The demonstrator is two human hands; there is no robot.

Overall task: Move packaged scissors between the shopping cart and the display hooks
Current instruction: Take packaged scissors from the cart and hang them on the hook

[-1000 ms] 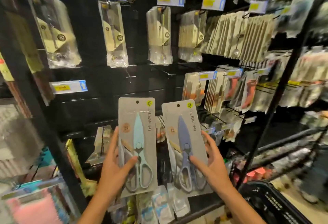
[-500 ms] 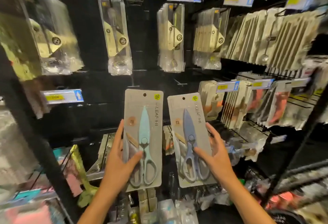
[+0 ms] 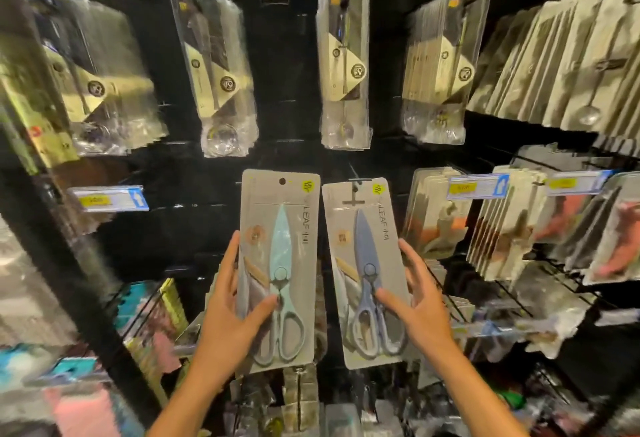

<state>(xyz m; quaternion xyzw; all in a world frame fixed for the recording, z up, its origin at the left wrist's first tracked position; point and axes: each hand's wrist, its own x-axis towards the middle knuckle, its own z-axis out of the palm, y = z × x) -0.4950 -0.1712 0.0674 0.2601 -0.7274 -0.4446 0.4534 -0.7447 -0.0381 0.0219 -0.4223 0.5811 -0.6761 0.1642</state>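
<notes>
My left hand (image 3: 230, 319) grips a grey card pack with mint-green scissors (image 3: 281, 263), thumb across its front, fingers along its left edge. My right hand (image 3: 420, 308) holds a second grey pack with blue-grey scissors (image 3: 365, 267) the same way from the right. Both packs stand upright side by side in front of the dark hook wall. A metal display hook (image 3: 354, 183) shows at the hanging slot of the blue pack. The green pack's round hole is free of any hook. The cart is out of view.
Clear-bagged utensils (image 3: 344, 69) hang in a row above. Stacks of packaged goods (image 3: 509, 225) fill hooks to the right. A yellow price tag (image 3: 107, 198) sits at the left. A black upright post (image 3: 79, 263) runs down the left side.
Both hands have lifted the two packs higher and closer to the hook wall. The blue pack's top now sits at a hook. The view has shifted upward and the cart has left the frame.
</notes>
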